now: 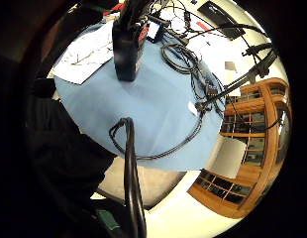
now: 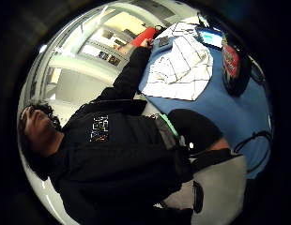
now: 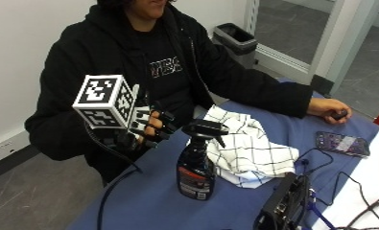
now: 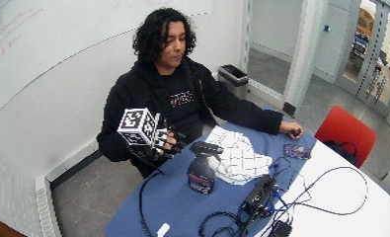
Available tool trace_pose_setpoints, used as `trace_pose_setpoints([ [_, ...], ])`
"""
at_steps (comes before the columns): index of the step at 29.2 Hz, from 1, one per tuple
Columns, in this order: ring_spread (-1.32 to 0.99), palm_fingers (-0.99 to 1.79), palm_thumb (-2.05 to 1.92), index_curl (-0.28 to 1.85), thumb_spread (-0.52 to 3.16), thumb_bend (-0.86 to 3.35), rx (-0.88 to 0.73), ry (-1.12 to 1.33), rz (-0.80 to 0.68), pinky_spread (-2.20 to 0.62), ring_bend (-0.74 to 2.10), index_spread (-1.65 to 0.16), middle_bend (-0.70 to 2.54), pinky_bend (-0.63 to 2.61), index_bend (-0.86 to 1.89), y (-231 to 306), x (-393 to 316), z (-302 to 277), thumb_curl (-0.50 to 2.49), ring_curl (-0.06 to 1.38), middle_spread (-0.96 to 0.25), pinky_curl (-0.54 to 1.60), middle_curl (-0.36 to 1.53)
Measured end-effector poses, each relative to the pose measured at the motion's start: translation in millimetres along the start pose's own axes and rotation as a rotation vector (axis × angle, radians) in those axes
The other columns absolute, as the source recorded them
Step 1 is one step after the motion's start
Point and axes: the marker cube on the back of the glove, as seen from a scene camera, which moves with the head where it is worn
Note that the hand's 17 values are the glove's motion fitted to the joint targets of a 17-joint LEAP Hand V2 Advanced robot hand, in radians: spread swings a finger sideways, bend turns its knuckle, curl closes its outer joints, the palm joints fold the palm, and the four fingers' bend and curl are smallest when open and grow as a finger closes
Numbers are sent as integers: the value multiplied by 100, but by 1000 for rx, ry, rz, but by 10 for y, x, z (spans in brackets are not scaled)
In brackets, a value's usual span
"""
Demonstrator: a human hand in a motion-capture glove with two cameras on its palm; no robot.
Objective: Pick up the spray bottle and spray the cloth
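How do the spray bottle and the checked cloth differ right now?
The spray bottle stands upright and is dark with a black trigger head; the cloth lies crumpled and is white with dark grid lines. The bottle is nearer the gloved right hand, the cloth beyond it. Both rest on the blue table cover, untouched.

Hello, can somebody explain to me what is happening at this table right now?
A person sits at a table with a blue cover. The gloved right hand is raised beside the spray bottle and holds nothing; it is not touching the bottle yet. The bottle stands upright next to a crumpled white checked cloth. The bare hand rests farther along the table, near a phone.
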Motion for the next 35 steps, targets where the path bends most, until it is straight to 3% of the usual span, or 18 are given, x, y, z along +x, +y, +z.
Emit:
trace_pose_setpoints([
  [13, -2, 46, 50, 15, 92, 23, 35, -18, 70, 20, 39, -27, 32, 33, 14, -139, 297, -97, 15, 19, -1, 20, 20],
  [22, -2, 50, 55, 17, 105, 19, 86, -101, 141, 22, 44, -26, 32, 36, 11, -434, 618, -106, 19, 24, -1, 24, 25],
  [35, -2, 55, 59, 18, 112, 12, 170, -412, 143, 21, 49, -22, 33, 38, 10, -980, 802, -98, 23, 29, 0, 29, 31],
])
